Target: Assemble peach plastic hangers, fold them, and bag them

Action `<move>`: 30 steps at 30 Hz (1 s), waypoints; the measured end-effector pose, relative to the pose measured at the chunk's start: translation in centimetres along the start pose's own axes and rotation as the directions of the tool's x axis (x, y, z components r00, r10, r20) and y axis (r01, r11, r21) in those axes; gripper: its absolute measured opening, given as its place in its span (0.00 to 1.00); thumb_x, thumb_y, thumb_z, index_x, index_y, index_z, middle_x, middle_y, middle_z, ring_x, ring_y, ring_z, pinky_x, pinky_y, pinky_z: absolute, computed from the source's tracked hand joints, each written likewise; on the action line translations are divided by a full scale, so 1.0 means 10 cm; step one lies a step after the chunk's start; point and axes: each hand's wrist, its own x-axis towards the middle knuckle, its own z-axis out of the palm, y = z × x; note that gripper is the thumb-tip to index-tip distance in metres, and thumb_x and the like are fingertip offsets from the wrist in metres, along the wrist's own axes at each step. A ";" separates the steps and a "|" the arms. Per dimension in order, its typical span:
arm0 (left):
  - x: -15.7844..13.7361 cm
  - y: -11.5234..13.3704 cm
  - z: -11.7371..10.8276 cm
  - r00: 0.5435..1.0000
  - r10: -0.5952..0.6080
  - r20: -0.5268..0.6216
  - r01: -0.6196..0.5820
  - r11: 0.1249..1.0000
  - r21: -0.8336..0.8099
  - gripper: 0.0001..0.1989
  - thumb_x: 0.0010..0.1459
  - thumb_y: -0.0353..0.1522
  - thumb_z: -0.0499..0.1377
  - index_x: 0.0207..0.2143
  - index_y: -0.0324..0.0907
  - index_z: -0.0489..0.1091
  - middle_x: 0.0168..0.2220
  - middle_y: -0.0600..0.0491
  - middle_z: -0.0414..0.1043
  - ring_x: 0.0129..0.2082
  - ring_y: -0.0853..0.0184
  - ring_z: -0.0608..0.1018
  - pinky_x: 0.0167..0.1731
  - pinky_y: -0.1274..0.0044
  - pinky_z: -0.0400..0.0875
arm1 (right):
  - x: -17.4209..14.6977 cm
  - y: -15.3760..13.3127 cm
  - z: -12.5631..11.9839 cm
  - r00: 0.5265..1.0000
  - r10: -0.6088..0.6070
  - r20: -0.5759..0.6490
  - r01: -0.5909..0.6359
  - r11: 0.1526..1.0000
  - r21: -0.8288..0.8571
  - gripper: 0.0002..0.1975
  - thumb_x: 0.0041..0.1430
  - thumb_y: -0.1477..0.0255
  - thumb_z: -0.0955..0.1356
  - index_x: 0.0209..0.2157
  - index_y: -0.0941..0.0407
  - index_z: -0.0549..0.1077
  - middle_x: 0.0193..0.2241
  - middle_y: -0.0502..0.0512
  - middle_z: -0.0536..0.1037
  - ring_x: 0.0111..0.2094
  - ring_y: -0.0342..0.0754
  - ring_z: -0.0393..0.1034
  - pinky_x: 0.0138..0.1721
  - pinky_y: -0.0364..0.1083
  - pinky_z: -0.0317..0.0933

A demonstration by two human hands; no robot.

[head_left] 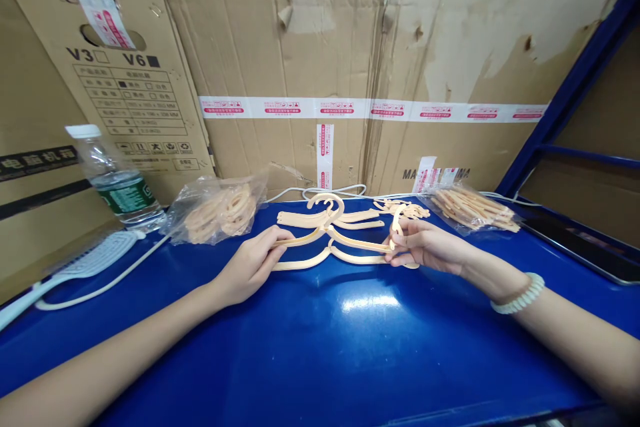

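Note:
Over the blue table I hold a cream plastic clothes hanger (357, 240) with its hook upward. My left hand (253, 263) pinches the end of its left arm. At the right arm's end, my right hand (430, 247) is closed, and a small curved cream piece (397, 220) stands up between its fingers. Whether that piece is joined to the hanger I cannot tell. Just below it lies a second hanger (305, 263), its ends partly hidden by my hands. Behind are loose hanger arms (303, 219) and a heap of small cream pieces (405, 209).
A clear bag of curved cream parts (220, 213) sits at left, near a water bottle (123, 187) and a pale hairbrush (95, 255). At right are a bag of straight cream parts (475, 207) and a dark tablet (583, 250). Cardboard (280, 47) walls the back; a white cable (340, 192) runs along it.

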 end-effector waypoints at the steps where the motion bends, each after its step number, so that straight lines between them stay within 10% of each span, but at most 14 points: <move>1: 0.00 0.00 0.00 1.000 -0.003 0.002 0.003 1.000 -0.001 0.08 0.69 0.30 0.46 0.45 0.42 0.63 0.40 0.51 0.70 0.39 0.66 0.74 0.40 0.76 0.67 | -0.01 0.00 0.02 1.000 -0.014 -0.019 0.014 1.000 -0.019 0.15 0.47 0.74 0.76 0.26 0.57 0.66 0.28 0.53 0.78 0.30 0.46 0.78 0.33 0.42 0.74; 9: 0.01 -0.01 0.00 1.000 0.002 0.018 -0.002 1.000 -0.020 0.08 0.69 0.29 0.46 0.46 0.42 0.63 0.41 0.51 0.69 0.40 0.66 0.73 0.41 0.76 0.66 | -0.01 0.04 0.17 0.956 -0.191 -0.225 0.138 0.964 -0.229 0.18 0.46 0.71 0.76 0.26 0.55 0.62 0.23 0.49 0.75 0.25 0.46 0.76 0.20 0.39 0.70; 30: -0.01 0.05 0.01 1.000 -0.004 0.021 0.004 1.000 0.015 0.11 0.69 0.30 0.45 0.49 0.42 0.62 0.42 0.51 0.71 0.40 0.66 0.75 0.41 0.76 0.67 | -0.02 0.01 0.22 0.874 -0.410 -0.259 0.313 0.885 -0.346 0.24 0.40 0.58 0.77 0.26 0.55 0.63 0.20 0.46 0.72 0.22 0.44 0.74 0.25 0.43 0.72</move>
